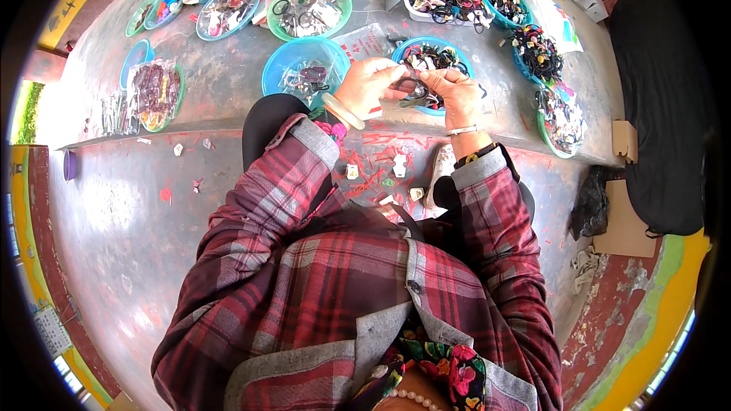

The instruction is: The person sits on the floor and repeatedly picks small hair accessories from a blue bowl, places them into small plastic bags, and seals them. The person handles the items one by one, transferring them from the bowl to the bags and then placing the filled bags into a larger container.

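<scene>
While both hands met over the grey bench point(228, 84), the left hand point(365, 85) was closed in a pinch on one end of a small dark hair tie point(415, 91), and the right hand point(451, 90) was closed on its other end, fingertips almost touching. The hair tie hung between the two hands, just above the near rim of a blue bowl point(411, 49) filled with more dark ties. Its exact shape was too small to make out.

The main risk looked to be a slip. The piece was tiny and held only by fingertips, so a loose pinch on either side could have let it drop. If it fell toward the person, it would likely have landed on the lower concrete step point(137, 213) among the red scraps point(373, 175) below the wrists, where a dark piece would be hard to spot. If it fell away from the person, it would have gone into the blue bowl and mixed with the others.

A second blue bowl point(304, 68) stood just left of the left hand, with a pale bangle point(343, 110) on that wrist hanging close to its rim. A wide sweep of the left forearm could have knocked that bowl or tipped its contents. Farther beyond the hands, green bowls point(308, 9) of mixed ties stood well apart and seemed out of harm's way.
</scene>
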